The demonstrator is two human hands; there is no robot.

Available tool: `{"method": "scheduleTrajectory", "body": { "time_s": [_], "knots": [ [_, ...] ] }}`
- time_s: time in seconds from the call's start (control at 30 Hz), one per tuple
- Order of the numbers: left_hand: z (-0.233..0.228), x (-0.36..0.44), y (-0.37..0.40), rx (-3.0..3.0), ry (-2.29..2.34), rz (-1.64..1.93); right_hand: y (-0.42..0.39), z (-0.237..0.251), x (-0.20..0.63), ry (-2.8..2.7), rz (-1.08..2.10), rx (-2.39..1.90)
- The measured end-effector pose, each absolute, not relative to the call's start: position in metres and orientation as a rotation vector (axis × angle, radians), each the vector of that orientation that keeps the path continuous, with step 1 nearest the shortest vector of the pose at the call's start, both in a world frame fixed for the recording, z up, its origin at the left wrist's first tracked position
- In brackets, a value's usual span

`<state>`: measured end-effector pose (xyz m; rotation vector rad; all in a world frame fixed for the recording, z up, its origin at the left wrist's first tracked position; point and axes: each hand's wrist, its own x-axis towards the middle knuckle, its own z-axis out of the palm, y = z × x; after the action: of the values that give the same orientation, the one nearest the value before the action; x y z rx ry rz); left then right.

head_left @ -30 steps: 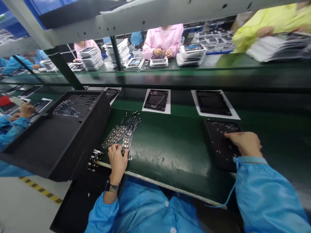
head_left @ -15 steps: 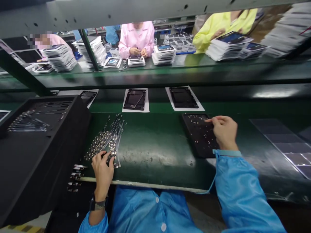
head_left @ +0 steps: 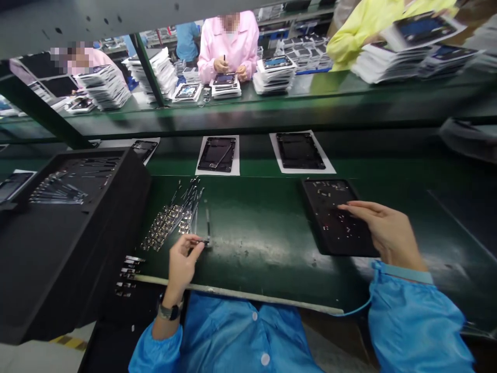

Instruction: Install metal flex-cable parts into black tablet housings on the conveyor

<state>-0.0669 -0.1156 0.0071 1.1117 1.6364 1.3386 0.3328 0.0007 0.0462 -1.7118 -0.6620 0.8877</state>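
My left hand (head_left: pixel 182 261) pinches one thin flex-cable part (head_left: pixel 206 224) by its near end, drawn a little apart from the row of several similar small parts (head_left: pixel 171 220) lying on the green mat (head_left: pixel 252 243). My right hand (head_left: pixel 382 230) rests with flat fingers on the near right side of a black device frame (head_left: pixel 330 207) that lies on the mat, its inside dotted with small components. I wear blue sleeves and a watch on the left wrist.
A large black tray (head_left: pixel 70 228) with more cable parts stands at the left. Two black frames on white sheets (head_left: pixel 217 154) (head_left: pixel 300 151) lie on the belt behind. Across it, people in pink and yellow coats work beside stacks of devices (head_left: pixel 272 75).
My left hand has lifted one cable part out of the row and pulled it to the right. My right hand slid down the black frame toward its near right edge.
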Motion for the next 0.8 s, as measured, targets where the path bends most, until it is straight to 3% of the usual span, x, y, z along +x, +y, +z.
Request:
{"method": "scheduleTrajectory", "body": {
  "time_s": [0.2,0.4,0.63,0.8],
  "knots": [
    [-0.002,-0.031,-0.077,1.390,1.656,1.217,-0.001,0.039,0.333,-0.715,0.858,-1.802],
    [-0.004,-0.071,-0.038,1.426,1.850,1.252,-0.006,0.043,0.329,-0.812,0.876,-1.767],
    [0.002,-0.123,-0.049,1.387,1.973,1.298,-0.001,0.039,0.312,-1.068,0.910,-1.657],
    [0.021,-0.104,-0.064,1.148,1.877,1.480,-0.001,0.042,0.274,-1.405,1.051,-1.480]
  ]
}}
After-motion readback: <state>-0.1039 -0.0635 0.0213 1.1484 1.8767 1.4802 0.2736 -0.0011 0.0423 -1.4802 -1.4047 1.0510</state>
